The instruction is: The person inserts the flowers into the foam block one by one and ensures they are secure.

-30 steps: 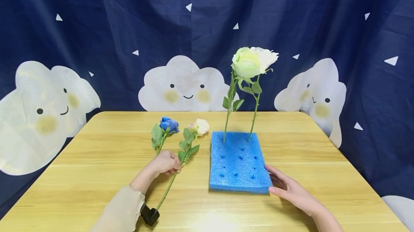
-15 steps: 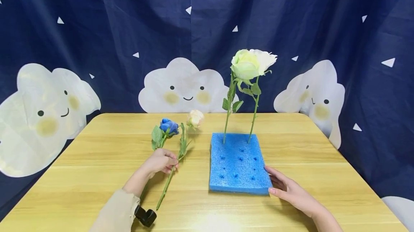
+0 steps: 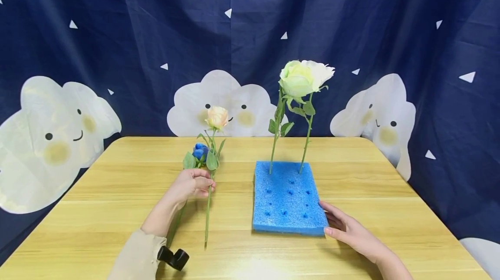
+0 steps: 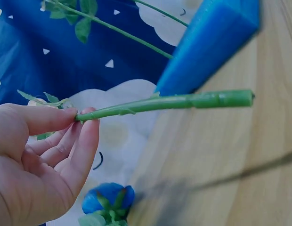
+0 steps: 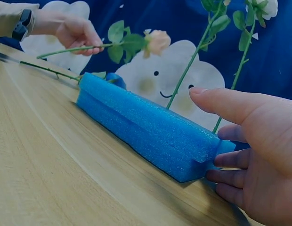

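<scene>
A peach rose (image 3: 217,117) stands nearly upright over the table, its stem (image 4: 207,100) pinched between the thumb and fingers of my left hand (image 3: 192,183). The cut stem end points down toward me. Behind that hand lies a blue rose (image 3: 201,153), partly hidden by the peach rose's leaves. My right hand (image 3: 353,233) touches the front right corner of a blue foam block (image 3: 287,202), fingers extended along its side with the thumb apart from them. Upright at the block's far end are a pale green rose (image 3: 295,80) and a white rose (image 3: 323,73).
Several small holes show in the foam's top. Bare wooden tabletop (image 3: 234,210) separates the left hand from the block. A dark blue curtain (image 3: 230,41) with smiling clouds hangs behind the table. A black wrist device (image 3: 173,258) is on the left sleeve.
The left hand has lifted the peach rose and tilted it upright, its bloom rising and shifting left over the blue rose. The right hand and foam block stay in place.
</scene>
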`<state>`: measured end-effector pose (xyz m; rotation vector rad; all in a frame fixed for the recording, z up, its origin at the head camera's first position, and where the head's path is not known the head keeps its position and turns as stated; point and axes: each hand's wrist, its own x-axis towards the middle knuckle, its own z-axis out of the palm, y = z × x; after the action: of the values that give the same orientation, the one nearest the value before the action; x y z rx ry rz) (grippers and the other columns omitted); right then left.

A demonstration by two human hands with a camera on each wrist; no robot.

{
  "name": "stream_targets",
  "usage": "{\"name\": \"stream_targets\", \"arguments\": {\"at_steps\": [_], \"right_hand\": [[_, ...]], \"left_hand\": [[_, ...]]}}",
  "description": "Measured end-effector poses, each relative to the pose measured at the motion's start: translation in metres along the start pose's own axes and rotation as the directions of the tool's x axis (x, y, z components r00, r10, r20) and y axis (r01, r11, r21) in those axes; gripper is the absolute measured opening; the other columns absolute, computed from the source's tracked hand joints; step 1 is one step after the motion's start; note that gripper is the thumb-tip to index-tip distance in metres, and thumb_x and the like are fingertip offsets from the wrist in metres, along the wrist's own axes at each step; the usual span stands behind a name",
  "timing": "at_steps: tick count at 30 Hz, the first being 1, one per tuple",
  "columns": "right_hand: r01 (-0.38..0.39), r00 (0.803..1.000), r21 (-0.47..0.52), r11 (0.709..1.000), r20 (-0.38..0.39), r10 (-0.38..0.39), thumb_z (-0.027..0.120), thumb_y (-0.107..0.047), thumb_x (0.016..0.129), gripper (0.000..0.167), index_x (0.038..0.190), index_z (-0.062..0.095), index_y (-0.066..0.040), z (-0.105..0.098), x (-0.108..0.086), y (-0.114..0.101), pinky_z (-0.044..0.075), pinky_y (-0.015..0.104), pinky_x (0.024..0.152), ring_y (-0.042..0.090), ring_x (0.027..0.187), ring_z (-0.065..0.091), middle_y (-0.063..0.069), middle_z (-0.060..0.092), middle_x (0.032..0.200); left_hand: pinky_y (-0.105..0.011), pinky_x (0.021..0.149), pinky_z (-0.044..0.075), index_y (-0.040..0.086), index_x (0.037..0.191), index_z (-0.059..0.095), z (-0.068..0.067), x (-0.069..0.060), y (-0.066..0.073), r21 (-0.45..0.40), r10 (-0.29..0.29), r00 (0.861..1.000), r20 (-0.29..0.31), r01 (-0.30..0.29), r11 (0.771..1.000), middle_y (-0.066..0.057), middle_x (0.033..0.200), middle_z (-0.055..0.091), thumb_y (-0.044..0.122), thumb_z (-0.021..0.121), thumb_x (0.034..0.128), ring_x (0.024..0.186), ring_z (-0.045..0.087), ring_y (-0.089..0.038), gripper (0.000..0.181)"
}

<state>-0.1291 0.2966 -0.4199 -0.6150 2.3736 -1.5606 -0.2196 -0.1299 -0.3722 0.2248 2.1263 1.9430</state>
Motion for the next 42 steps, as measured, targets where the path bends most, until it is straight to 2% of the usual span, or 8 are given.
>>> {"name": "stream_targets", "arguments": {"at_steps": [6,9,13,20,28,34,37,42], "right_hand": [[-0.009,1.0,0.022,1.0,0.005,0.009,0.049,-0.009,0.096,0.058,0.143,0.02,0.007,0.0,-0.001,-0.001,0.033,0.011,0.092,0.052,0.126,0.024,0.035,0.021,0.143],[-0.011,1.0,0.028,1.0,0.007,0.011,0.049,-0.009,0.096,0.058,0.143,0.02,0.007,0.0,-0.001,-0.002,0.033,0.011,0.093,0.052,0.126,0.024,0.035,0.02,0.143],[-0.017,1.0,0.027,1.0,0.006,0.016,0.049,-0.009,0.096,0.058,0.143,0.019,0.007,0.0,0.0,-0.003,0.033,0.011,0.093,0.052,0.127,0.024,0.035,0.02,0.143],[-0.028,1.0,0.023,0.999,0.003,0.028,0.049,-0.01,0.096,0.058,0.144,0.019,0.006,0.0,0.0,-0.001,0.034,0.012,0.092,0.053,0.127,0.025,0.034,0.02,0.143],[-0.028,1.0,0.021,0.999,0.005,0.028,0.049,-0.01,0.096,0.058,0.144,0.019,0.006,0.0,0.0,-0.001,0.033,0.011,0.092,0.053,0.127,0.025,0.035,0.02,0.144],[-0.021,1.0,0.01,1.0,-0.006,0.021,0.049,-0.009,0.096,0.058,0.143,0.02,0.006,0.0,-0.001,-0.002,0.033,0.011,0.092,0.052,0.126,0.026,0.034,0.021,0.143],[-0.019,1.0,0.012,1.0,-0.01,0.019,0.049,-0.009,0.096,0.058,0.143,0.02,0.007,0.0,-0.001,-0.002,0.032,0.011,0.093,0.051,0.127,0.025,0.034,0.021,0.144],[-0.024,1.0,0.017,1.0,-0.009,0.024,0.05,-0.009,0.096,0.058,0.143,0.02,0.006,0.001,0.0,-0.002,0.032,0.011,0.093,0.051,0.127,0.024,0.033,0.021,0.144]], "left_hand": [[-0.025,0.062,0.055,-0.015,0.101,0.049,0.006,0.0,0.01,-0.04,0.059,0.998,0.013,-0.058,0.998,-0.007,0.08,0.067,-0.003,0.056,0.0867,0.072,0.065,-0.015,0.02],[-0.028,0.064,0.055,-0.016,0.1,0.049,0.01,-0.001,0.013,-0.047,0.094,0.995,0.011,-0.094,0.994,-0.011,0.083,0.067,-0.004,0.057,0.0867,0.073,0.066,-0.015,0.02],[-0.031,0.068,0.056,-0.016,0.098,0.05,0.017,0.0,0.019,-0.043,0.138,0.99,-0.005,-0.138,0.99,-0.016,0.087,0.067,-0.005,0.058,0.0864,0.075,0.066,-0.015,0.017],[-0.032,0.068,0.056,-0.015,0.094,0.053,0.03,-0.003,0.034,-0.013,0.215,0.976,-0.019,-0.215,0.976,-0.014,0.086,0.068,-0.006,0.059,0.086,0.077,0.065,-0.014,0.014],[-0.033,0.068,0.056,-0.017,0.098,0.057,0.047,-0.009,0.053,0.016,0.311,0.95,0.006,-0.311,0.95,-0.024,0.089,0.066,-0.005,0.06,0.0859,0.076,0.066,-0.014,0.017],[-0.037,0.07,0.055,-0.016,0.104,0.059,0.061,-0.011,0.066,0.037,0.369,0.928,0.057,-0.371,0.928,-0.028,0.093,0.064,-0.004,0.06,0.0868,0.081,0.066,-0.023,0.021],[-0.036,0.07,0.056,-0.016,0.095,0.058,0.067,-0.011,0.072,0.044,0.398,0.915,0.058,-0.401,0.915,-0.028,0.092,0.065,-0.003,0.06,0.0868,0.083,0.067,-0.028,0.015],[-0.037,0.07,0.056,-0.016,0.092,0.059,0.079,-0.012,0.082,0.05,0.458,0.885,0.077,-0.463,0.885,-0.026,0.09,0.066,-0.005,0.06,0.0861,0.084,0.065,-0.037,0.013]]}}
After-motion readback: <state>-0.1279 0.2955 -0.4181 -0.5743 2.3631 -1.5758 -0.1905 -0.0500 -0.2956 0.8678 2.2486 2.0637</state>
